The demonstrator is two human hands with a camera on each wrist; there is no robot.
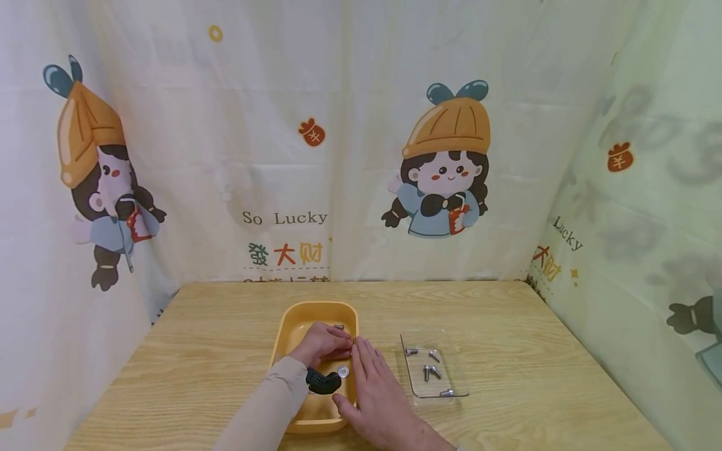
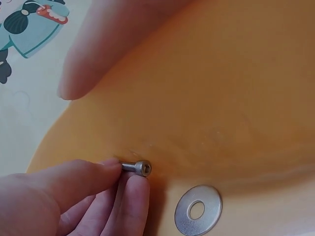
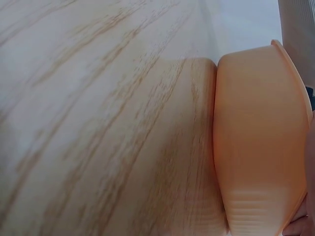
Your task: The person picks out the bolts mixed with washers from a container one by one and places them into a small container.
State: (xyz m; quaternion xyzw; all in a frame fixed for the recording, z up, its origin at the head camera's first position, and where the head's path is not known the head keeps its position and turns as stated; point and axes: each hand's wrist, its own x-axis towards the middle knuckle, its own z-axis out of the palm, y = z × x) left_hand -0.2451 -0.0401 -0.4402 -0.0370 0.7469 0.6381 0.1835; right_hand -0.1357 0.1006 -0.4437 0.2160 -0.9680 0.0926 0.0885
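Inside the orange tray [image 1: 318, 421], my left hand [image 1: 323, 343] pinches a small socket-head screw [image 2: 141, 168] between thumb and fingers, its head facing outward in the left wrist view. A flat metal washer [image 2: 212, 210] lies close to those fingers. My right hand [image 1: 380, 398] rests along the tray's right rim with its fingers straight and its thumb over the inside. In the right wrist view the outer wall of the tray [image 3: 261, 132] shows, with only a bit of the hand at the right edge.
A clear shallow dish [image 1: 417, 382] holding several screws [image 1: 434, 371] stands to the right of the orange tray. Another metal piece [image 1: 339, 326] lies near the tray's far end. Printed curtains [image 1: 361, 188] close off the back and sides of the wooden table [image 1: 197, 351].
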